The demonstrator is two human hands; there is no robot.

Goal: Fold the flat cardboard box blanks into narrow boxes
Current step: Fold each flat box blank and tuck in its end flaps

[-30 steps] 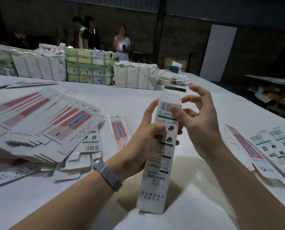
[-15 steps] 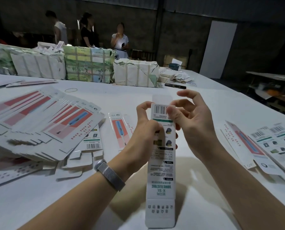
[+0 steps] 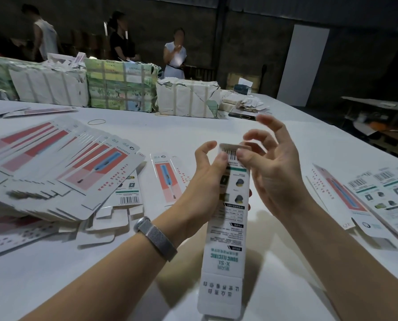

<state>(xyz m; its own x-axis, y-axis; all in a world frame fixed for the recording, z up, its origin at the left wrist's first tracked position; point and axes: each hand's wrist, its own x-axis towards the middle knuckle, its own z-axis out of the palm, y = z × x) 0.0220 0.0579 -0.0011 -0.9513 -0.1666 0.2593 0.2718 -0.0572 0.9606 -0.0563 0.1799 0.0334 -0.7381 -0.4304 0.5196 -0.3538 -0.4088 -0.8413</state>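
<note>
Over the table (image 3: 193, 126), between fanned blanks (image 3: 61, 163) left and more blanks (image 3: 383, 193) right, the box (image 3: 228, 228) now has its top flap folded over, left hand (image 3: 207, 181) gripping, right hand (image 3: 274, 172) pinching with spread fingers.

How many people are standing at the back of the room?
3. One in a white top far left, one in black behind the green bundles, one in white further right. Others may be hidden.

Dim room, dark wall (image 3: 251, 42), white table (image 3: 170, 130)
</note>
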